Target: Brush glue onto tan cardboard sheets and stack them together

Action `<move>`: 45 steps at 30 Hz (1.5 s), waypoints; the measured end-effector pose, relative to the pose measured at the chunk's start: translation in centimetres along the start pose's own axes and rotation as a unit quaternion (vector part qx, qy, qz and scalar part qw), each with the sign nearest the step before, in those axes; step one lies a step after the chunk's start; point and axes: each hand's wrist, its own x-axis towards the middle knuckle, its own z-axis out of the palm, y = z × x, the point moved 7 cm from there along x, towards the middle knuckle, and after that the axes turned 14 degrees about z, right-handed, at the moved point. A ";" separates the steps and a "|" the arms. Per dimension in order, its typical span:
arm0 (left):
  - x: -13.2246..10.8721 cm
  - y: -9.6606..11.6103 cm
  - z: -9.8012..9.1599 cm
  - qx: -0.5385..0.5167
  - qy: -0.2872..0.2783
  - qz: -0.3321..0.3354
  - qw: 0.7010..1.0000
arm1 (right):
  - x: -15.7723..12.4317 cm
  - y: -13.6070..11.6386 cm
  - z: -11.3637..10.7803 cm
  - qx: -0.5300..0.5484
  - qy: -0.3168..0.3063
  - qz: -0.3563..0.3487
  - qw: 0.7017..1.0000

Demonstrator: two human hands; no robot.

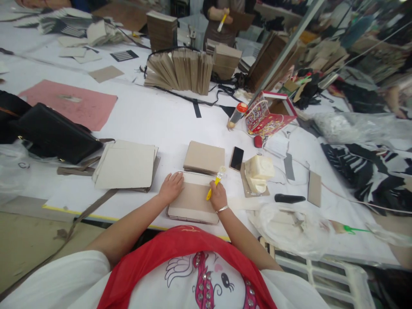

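A stack of cardboard panels (pixel 193 198) lies before me at the table's near edge. My left hand (pixel 172 187) rests with fingers stretched out on its upper left corner. In my right hand (pixel 218 195) is a yellow-handled brush (pixel 213 186), its pale bristles pointing up and away; the hand is over the stack's right side. Just behind sits a smaller pile of brown cardboard pieces (pixel 205 156). To the left stands a pile of larger light panels (pixel 127 165). A container with a creamy, pale mass (pixel 260 169) is right of my right hand, on a piece of card.
A phone (pixel 237 158), a black handle-like piece (pixel 289 198), a plastic bowl wrapped in film (pixel 283 221) and a red patterned bag (pixel 272 113) are to the right. A black bag (pixel 58 133) lies left. Across the table, a person (pixel 225 19) holds another brush.
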 end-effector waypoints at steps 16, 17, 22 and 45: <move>-0.4 1.3 -0.5 -0.001 -0.046 -0.036 0.998 | -3.3 -0.1 -1.4 -0.085 0.002 -0.070 0.994; -0.6 1.3 -0.5 0.001 -0.046 -0.036 0.998 | -4.0 1.0 -1.8 -0.087 0.003 -0.058 0.995; -0.7 2.1 -0.6 -0.005 -0.002 -0.012 1.000 | -7.6 9.3 -3.5 -0.154 -0.015 0.044 0.987; -11.0 -6.5 -7.6 0.044 0.076 -0.118 0.989 | -5.7 9.5 -8.6 0.061 -0.014 0.176 0.982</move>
